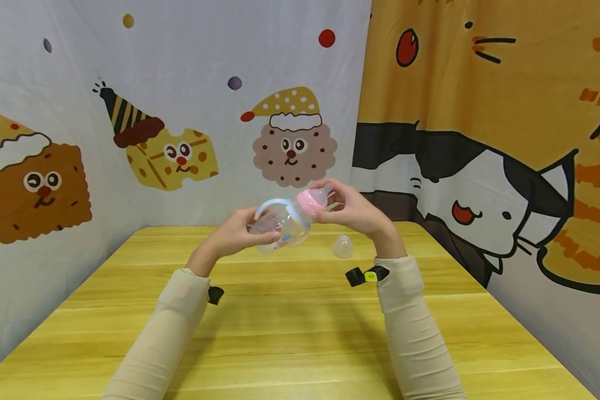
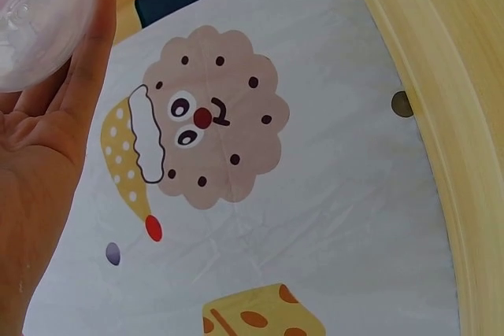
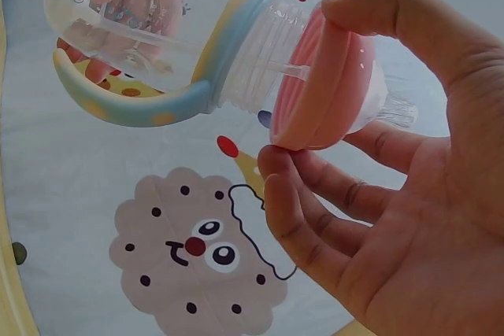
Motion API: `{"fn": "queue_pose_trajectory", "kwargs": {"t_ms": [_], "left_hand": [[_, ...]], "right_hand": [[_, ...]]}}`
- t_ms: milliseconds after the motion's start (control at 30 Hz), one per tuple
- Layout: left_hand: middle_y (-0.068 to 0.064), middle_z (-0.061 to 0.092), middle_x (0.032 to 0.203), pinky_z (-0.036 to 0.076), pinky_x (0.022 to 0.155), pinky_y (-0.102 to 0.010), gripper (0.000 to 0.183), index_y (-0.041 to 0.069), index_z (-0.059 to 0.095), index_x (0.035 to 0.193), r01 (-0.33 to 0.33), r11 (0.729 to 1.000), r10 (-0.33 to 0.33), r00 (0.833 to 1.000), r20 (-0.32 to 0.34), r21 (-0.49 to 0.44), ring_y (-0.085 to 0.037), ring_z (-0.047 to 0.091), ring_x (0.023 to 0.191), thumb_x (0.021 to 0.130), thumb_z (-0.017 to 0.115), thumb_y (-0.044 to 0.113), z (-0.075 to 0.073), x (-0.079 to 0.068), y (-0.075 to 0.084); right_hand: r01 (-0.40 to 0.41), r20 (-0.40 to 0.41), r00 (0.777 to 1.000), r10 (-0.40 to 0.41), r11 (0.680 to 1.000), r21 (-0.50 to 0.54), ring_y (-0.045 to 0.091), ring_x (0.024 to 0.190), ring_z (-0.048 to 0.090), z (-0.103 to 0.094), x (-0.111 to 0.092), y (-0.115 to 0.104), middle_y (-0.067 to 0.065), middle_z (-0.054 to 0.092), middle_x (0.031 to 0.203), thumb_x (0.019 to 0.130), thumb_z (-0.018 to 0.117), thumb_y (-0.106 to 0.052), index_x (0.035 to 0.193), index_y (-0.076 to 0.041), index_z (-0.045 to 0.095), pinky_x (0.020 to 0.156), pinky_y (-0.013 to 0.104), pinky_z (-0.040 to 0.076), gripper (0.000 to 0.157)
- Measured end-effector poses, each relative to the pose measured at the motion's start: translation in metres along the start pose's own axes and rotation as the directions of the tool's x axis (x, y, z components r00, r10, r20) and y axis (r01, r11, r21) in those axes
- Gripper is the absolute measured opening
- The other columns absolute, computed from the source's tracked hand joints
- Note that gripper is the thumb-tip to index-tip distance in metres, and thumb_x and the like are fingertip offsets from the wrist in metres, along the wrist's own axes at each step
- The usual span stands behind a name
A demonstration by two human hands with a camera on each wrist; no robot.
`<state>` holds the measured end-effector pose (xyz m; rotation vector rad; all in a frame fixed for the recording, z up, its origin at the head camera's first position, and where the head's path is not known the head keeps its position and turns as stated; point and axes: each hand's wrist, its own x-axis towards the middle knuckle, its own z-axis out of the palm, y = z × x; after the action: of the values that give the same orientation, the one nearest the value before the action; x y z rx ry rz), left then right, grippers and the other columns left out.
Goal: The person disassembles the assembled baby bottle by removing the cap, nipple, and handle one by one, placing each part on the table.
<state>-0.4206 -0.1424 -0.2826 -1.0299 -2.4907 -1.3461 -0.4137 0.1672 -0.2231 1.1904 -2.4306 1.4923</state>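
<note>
A clear baby bottle (image 1: 296, 232) with a blue-and-yellow handle (image 3: 130, 108) is held tilted above the table, its neck up to the right. My left hand (image 1: 235, 232) grips the bottle's body. My right hand (image 1: 355, 210) pinches the pink screw collar (image 3: 335, 88) between thumb and fingers, with the clear nipple (image 1: 322, 194) pointing away from the bottle. In the right wrist view the collar sits off the threaded neck (image 3: 253, 64), slightly askew, and a thin straw (image 3: 285, 68) bridges the gap. Only the bottle's rounded base shows in the left wrist view.
A clear dome cap (image 1: 343, 247) stands on the wooden table (image 1: 280, 333), below and in front of the right hand. Cartoon-printed curtains (image 1: 180, 66) hang close behind the table and along its right side.
</note>
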Motion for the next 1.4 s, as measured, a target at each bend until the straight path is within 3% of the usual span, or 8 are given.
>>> {"fn": "queue_pose_trajectory", "kwargs": {"t_ms": [333, 500, 833, 1400], "left_hand": [[-0.018, 0.072, 0.122, 0.062, 0.081, -0.041, 0.051, 0.011, 0.065, 0.133, -0.005, 1.000, 0.005, 1.000, 0.010, 0.002, -0.027, 0.070, 0.105, 0.092, 0.083, 0.036, 0.001, 0.001, -0.002], [-0.013, 0.073, 0.120, 0.061, 0.082, -0.040, 0.051, 0.011, 0.065, 0.134, -0.004, 1.000, 0.004, 1.000, 0.011, 0.001, -0.026, 0.070, 0.104, 0.092, 0.084, 0.034, 0.002, 0.001, -0.003], [-0.010, 0.072, 0.119, 0.060, 0.084, -0.041, 0.053, 0.012, 0.064, 0.137, -0.007, 1.000, 0.007, 1.000, 0.014, 0.018, -0.024, 0.070, 0.102, 0.093, 0.083, 0.034, 0.002, 0.001, -0.008], [-0.016, 0.071, 0.126, 0.059, 0.089, -0.042, 0.059, 0.016, 0.060, 0.144, 0.001, 1.000, -0.001, 1.000, 0.014, 0.029, -0.024, 0.069, 0.105, 0.093, 0.083, 0.034, 0.002, 0.000, -0.012]], "right_hand": [[0.015, -0.063, 0.998, -0.014, 1.000, 0.027, 0.030, 0.109, 0.058, -0.001, -0.001, -0.001, 0.013, 0.059, 0.123, 0.093, 0.073, -0.008, 0.145, -0.005, 0.054, 0.087, 0.032, 0.055, 0.056], [0.014, -0.129, 0.992, -0.011, 1.000, 0.026, 0.031, 0.106, 0.059, -0.002, -0.003, -0.002, 0.012, 0.058, 0.123, 0.094, 0.072, -0.011, 0.146, -0.007, 0.055, 0.085, 0.031, 0.054, 0.055], [0.018, -0.277, 0.961, -0.009, 0.999, 0.032, 0.027, 0.108, 0.058, -0.004, -0.004, -0.005, 0.009, 0.056, 0.122, 0.095, 0.074, -0.015, 0.146, -0.009, 0.058, 0.089, 0.031, 0.053, 0.054], [0.097, -0.431, 0.901, -0.057, 0.993, 0.073, 0.023, 0.114, 0.053, -0.011, -0.006, -0.002, 0.002, 0.056, 0.133, 0.096, 0.069, -0.016, 0.150, -0.004, 0.052, 0.095, 0.033, 0.048, 0.058]]}}
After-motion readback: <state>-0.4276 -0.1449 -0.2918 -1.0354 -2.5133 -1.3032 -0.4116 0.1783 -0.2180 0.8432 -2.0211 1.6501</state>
